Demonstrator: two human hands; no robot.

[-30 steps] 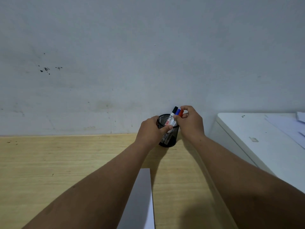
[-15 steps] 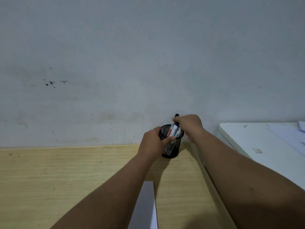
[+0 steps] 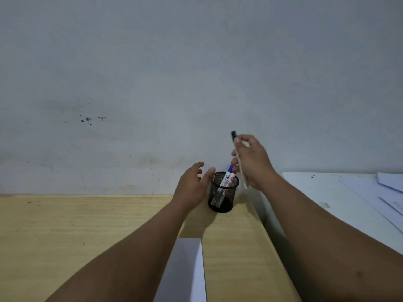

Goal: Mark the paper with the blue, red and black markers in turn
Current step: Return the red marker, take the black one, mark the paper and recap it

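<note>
A black mesh pen cup (image 3: 222,200) stands on the wooden desk near the wall. The blue marker (image 3: 229,170) and the red marker (image 3: 233,171) stick out of it, caps up. My right hand (image 3: 253,160) is raised above and right of the cup, shut on the black marker (image 3: 233,135), whose black cap shows above my fingers. My left hand (image 3: 193,185) hovers just left of the cup with fingers spread, apart from it. A white sheet of paper (image 3: 185,271) lies on the desk between my forearms.
The wooden desk (image 3: 76,236) runs along a grey wall (image 3: 196,73). A white table (image 3: 340,201) with loose white papers (image 3: 388,192) adjoins it on the right, slightly higher.
My right hand has lifted the black marker up out of the cup. My left hand has let go of the cup and opened. The blue and red markers stay in the cup.
</note>
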